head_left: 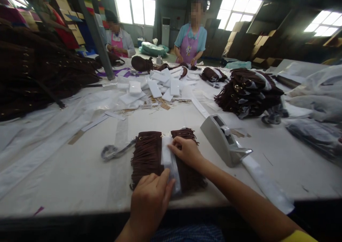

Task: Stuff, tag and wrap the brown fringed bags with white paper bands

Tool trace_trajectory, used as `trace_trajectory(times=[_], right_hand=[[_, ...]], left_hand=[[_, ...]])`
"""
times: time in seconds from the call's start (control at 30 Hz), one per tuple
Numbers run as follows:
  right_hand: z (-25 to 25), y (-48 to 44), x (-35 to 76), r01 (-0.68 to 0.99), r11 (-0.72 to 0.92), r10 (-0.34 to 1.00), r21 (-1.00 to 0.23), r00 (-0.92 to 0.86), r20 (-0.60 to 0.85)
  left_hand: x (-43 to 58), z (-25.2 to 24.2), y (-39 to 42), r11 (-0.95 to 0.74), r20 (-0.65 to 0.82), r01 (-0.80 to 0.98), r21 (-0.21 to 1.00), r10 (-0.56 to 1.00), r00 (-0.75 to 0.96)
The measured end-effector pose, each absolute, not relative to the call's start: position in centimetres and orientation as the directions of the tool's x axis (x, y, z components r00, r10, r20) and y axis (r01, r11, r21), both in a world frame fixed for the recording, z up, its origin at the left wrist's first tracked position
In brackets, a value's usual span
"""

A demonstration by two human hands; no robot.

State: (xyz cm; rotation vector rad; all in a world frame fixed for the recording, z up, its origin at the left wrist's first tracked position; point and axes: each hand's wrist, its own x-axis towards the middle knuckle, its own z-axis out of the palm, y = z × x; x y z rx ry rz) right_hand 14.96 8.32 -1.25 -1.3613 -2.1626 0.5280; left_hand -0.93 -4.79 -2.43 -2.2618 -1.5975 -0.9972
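Observation:
A dark brown fringed bag (146,153) with small gold eyelets lies flat on the table in front of me. A white, partly see-through plastic strip (167,154) runs across its middle. My left hand (152,195) is at the bag's near edge, with thumb and fingers closed on the strip's near part. Higher up, my right hand (188,152) pinches the strip's right edge near the far end. To the left of the bag lies its strap (109,152), curled up and wrapped at the end. A grey tape dispenser (224,140) stands right of the bag.
White packets (160,83) lie heaped mid-table. Brown fringed bags (248,90) are stacked at right, near plastic-wrapped goods (315,135). A large brown pile (32,67) and a metal post (96,32) stand left. Several people work beyond, one in a pink apron (189,44).

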Motion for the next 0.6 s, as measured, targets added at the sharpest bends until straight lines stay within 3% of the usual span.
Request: trace_trajectory(times=[0.17, 0.33, 0.6], right_hand=[[-1.1, 8.4, 14.9, 0.702, 0.389, 0.918, -0.596, -0.346, 0.192], [-0.7, 9.0, 14.6, 0.741, 0.357, 0.932, -0.569, -0.326, 0.161], [-0.6, 10.5, 14.1, 0.754, 0.353, 0.931, -0.554, -0.339, 0.131]], left_hand=[[-0.8, -2.3, -4.3, -0.39, 0.55, 0.911, 0.133, 0.794, 0.259], [-1.5, -2.2, -2.3, -0.532, 0.512, 0.846, -0.003, 0.727, 0.458], [-3.1, -3.6, -0.8, -0.575, 0.35, 0.811, 0.108, 0.786, 0.51]])
